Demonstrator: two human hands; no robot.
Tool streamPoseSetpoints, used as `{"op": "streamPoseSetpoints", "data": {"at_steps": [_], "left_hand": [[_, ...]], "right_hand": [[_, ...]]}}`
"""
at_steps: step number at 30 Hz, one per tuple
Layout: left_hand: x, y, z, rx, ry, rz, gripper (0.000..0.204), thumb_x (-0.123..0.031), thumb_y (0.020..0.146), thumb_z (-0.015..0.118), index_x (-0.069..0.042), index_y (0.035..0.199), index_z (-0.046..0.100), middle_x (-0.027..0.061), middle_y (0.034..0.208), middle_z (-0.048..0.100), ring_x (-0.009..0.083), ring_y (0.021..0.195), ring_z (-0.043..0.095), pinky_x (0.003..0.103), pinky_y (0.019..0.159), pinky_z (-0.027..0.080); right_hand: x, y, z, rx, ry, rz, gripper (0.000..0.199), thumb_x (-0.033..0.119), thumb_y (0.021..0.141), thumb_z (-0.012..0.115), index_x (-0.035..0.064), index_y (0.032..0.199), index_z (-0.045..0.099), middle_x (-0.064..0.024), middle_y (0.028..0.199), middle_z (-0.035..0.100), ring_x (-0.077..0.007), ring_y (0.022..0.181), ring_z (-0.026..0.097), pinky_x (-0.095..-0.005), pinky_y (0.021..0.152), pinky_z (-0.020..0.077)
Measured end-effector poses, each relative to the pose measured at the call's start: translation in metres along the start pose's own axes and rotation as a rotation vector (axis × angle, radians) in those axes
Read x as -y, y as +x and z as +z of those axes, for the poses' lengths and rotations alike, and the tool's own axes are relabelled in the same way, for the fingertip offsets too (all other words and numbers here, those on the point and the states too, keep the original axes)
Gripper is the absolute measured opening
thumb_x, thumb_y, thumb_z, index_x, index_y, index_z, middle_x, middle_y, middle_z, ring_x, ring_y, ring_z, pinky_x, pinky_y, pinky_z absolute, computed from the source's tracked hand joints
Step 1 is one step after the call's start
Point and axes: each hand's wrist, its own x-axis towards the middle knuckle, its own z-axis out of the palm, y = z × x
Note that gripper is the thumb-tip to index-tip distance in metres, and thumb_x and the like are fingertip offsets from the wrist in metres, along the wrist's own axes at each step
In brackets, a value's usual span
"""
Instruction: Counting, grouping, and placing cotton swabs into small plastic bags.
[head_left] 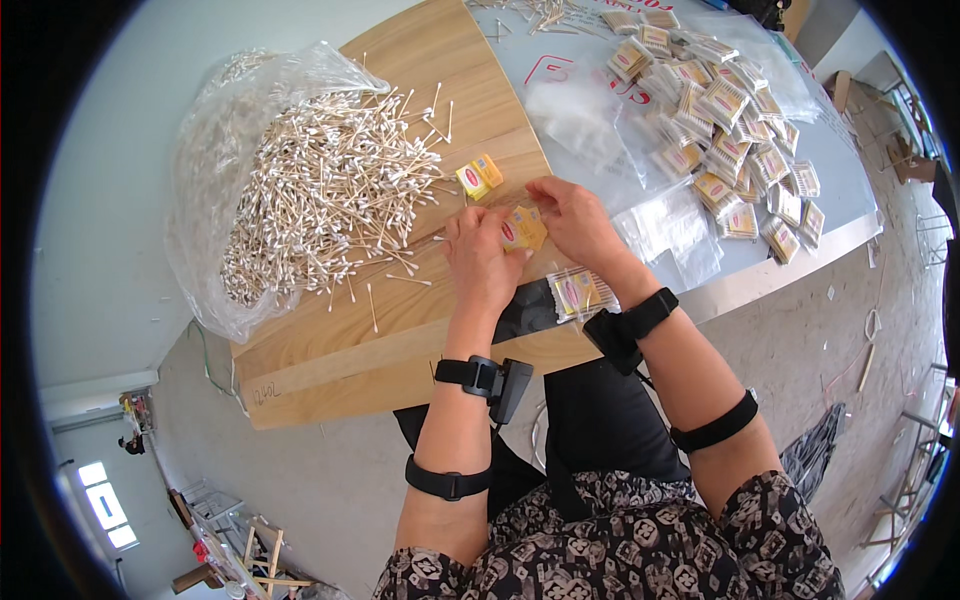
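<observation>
Near the middle of the wooden board, my left hand is closed on the edge of a yellow card with a red oval mark. At the card's upper right, my right hand has its fingers bent together in a pinch; what lies between the fingertips is too small to tell. Just beyond my left hand lies a small stack of yellow cards. A clear packet of cotton swabs with a yellow card inside rests under my right wrist, at the board's near edge. Loose cotton swabs are heaped to the left.
A large clear plastic bag wraps the heap's left side. On the grey table to the right are many filled swab packets in a pile and flat empty clear bags. A black strip lies at the board's near edge.
</observation>
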Motion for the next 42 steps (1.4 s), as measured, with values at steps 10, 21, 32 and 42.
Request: {"op": "streamPoseSetpoints", "data": {"at_steps": [10, 21, 32, 42], "left_hand": [[0.007, 0.001, 0.007, -0.04, -0.062, 0.037, 0.042, -0.005, 0.07, 0.075, -0.008, 0.11, 0.063, 0.0083, 0.106, 0.054, 0.0316, 0.107, 0.051, 0.046, 0.093, 0.04], [0.122, -0.063, -0.041, -0.219, 0.27, -0.034, 0.049, -0.002, 0.081, 0.064, -0.003, 0.129, 0.053, 0.0173, 0.134, 0.049, 0.0363, 0.123, 0.046, 0.047, 0.104, 0.037], [0.074, -0.126, -0.035, -0.129, 0.189, -0.123, 0.055, -0.012, 0.085, 0.062, 0.003, 0.135, 0.044, 0.0199, 0.14, 0.041, 0.0392, 0.13, 0.037, 0.05, 0.109, 0.029], [0.129, -0.109, -0.069, -0.314, 0.155, -0.517, 0.029, -0.011, 0.078, 0.068, -0.007, 0.105, 0.057, 0.0118, 0.115, 0.052, 0.0343, 0.113, 0.045, 0.049, 0.095, 0.034]], "right_hand": [[0.0, 0.001, 0.004, 0.151, -0.214, -0.233, 0.043, -0.004, 0.071, 0.055, 0.0057, 0.112, 0.066, -0.0118, 0.104, 0.069, -0.036, 0.1, 0.057, -0.0396, 0.09, 0.0463], [0.04, -0.065, 0.029, 0.17, -0.053, -0.12, 0.018, 0.003, 0.079, 0.055, -0.0023, 0.093, 0.065, -0.0214, 0.094, 0.066, -0.0395, 0.09, 0.063, -0.0435, 0.081, 0.0512], [0.056, -0.046, 0.113, 0.216, -0.168, -0.235, 0.022, 0.009, 0.075, 0.063, -0.0011, 0.094, 0.061, -0.0211, 0.099, 0.061, -0.0399, 0.102, 0.056, -0.0455, 0.086, 0.0481], [0.056, -0.019, 0.151, 0.169, -0.488, -0.32, 0.01, 0.011, 0.08, 0.06, 0.004, 0.087, 0.061, -0.016, 0.094, 0.062, -0.0354, 0.092, 0.061, -0.0443, 0.079, 0.0503]]}}
